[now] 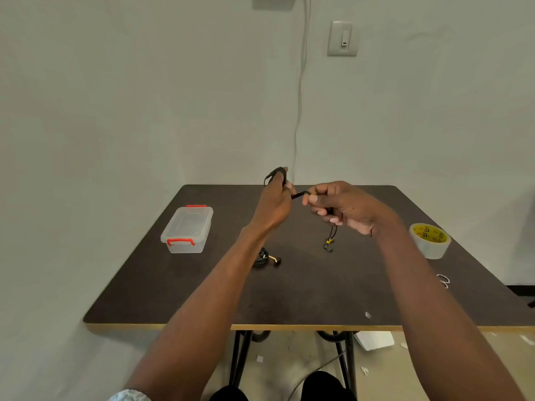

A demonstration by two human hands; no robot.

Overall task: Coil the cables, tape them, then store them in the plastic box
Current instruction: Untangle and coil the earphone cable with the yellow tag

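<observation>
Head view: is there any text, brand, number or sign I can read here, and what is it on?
Nothing can be read.
Tape roll: dark logo marks on its yellow inner ring, too blurred to read.
Wall switch: no lettering shows.
Plastic box: no label shows.

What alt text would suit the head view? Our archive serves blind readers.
Two bare hands hold a thin black cable above a dark brown table, the left hand and right hand coiling it. A lidded clear plastic box with red latches sits left, a roll of clear tape right.
</observation>
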